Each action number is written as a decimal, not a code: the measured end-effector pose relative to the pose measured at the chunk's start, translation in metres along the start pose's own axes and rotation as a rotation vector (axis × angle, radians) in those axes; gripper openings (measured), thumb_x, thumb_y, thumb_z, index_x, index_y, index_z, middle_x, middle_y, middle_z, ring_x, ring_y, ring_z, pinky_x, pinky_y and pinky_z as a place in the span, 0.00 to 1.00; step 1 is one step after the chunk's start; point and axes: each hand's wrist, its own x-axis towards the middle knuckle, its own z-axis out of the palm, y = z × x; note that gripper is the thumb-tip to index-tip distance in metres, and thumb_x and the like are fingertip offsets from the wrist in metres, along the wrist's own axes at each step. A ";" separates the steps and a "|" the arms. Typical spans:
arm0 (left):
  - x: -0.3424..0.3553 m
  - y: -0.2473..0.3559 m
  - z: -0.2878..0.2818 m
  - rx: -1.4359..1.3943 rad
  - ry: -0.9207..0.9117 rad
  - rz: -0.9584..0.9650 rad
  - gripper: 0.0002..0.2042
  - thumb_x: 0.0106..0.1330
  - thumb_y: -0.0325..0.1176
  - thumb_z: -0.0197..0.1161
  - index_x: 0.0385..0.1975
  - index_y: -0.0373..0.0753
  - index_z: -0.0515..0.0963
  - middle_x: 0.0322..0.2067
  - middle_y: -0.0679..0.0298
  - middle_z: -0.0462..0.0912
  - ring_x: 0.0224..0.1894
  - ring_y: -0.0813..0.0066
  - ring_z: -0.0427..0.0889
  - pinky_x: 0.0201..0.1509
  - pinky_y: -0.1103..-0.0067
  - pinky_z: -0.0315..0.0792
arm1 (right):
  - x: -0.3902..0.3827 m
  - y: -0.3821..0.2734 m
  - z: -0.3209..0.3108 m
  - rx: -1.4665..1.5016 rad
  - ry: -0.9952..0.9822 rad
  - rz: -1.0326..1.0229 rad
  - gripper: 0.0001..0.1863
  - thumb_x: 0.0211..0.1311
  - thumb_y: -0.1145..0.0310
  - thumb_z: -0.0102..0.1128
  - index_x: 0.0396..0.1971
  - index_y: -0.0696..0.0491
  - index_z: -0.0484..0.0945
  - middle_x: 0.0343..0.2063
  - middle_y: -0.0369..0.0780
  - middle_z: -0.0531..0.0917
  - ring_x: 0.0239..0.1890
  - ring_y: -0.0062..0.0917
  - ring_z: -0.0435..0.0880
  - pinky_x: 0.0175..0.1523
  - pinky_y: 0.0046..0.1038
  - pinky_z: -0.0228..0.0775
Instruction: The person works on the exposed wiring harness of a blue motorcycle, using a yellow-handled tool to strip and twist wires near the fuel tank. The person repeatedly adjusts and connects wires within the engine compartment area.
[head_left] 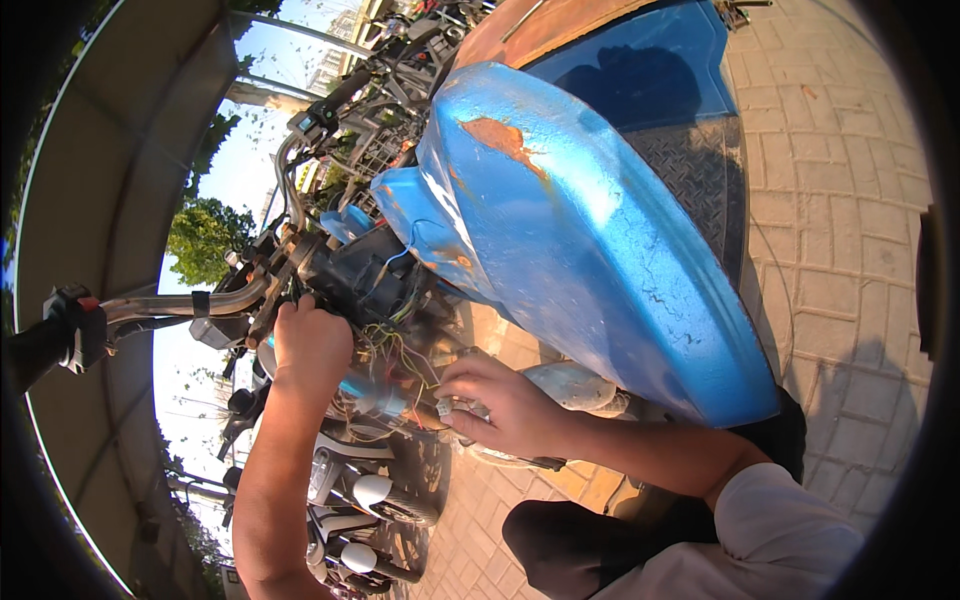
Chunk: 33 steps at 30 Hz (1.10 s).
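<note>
My left hand (312, 345) is closed at the handlebar stem, its fingers curled. Whatever it grips is hidden behind the knuckles. Lower and to the right, my right hand (510, 408) pinches a small whitish wire connector (444, 407) between thumb and fingers. Loose thin wires (395, 345) in several colours hang between the two hands, below a black housing (370, 270). Above them the bent metal handlebar (170, 303) of a three-wheeled vehicle reaches out to the left. Its large blue body panel (570, 220), scratched and rusty in places, rises beyond my right hand.
Parked scooters (370, 490) stand at the lower left, and more bikes (410, 50) crowd behind the handlebar. A blue cargo bed (650, 85) lies past the panel. Brick paving (820, 200) runs along the right. A dark canopy (90, 200) hangs at the left.
</note>
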 end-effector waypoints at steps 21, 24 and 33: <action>-0.011 -0.014 0.009 -0.013 0.373 -0.179 0.04 0.59 0.26 0.62 0.25 0.42 0.83 0.30 0.63 0.84 0.33 0.65 0.88 0.33 0.74 0.81 | -0.001 0.005 -0.002 0.038 0.027 0.085 0.14 0.63 0.70 0.67 0.46 0.61 0.79 0.48 0.46 0.78 0.51 0.37 0.80 0.56 0.33 0.71; -0.009 -0.018 0.017 -0.067 0.378 -0.167 0.04 0.58 0.27 0.63 0.24 0.42 0.82 0.31 0.64 0.83 0.33 0.65 0.88 0.32 0.73 0.81 | 0.002 0.004 -0.005 -0.027 0.047 0.042 0.14 0.64 0.70 0.67 0.46 0.61 0.79 0.48 0.46 0.78 0.52 0.37 0.80 0.55 0.33 0.72; 0.013 -0.001 0.032 0.058 0.529 -0.212 0.02 0.54 0.29 0.64 0.22 0.43 0.80 0.29 0.68 0.78 0.37 0.69 0.82 0.32 0.73 0.80 | 0.000 -0.003 0.001 -0.020 0.075 -0.007 0.12 0.64 0.69 0.65 0.44 0.60 0.79 0.43 0.44 0.78 0.44 0.37 0.80 0.48 0.33 0.73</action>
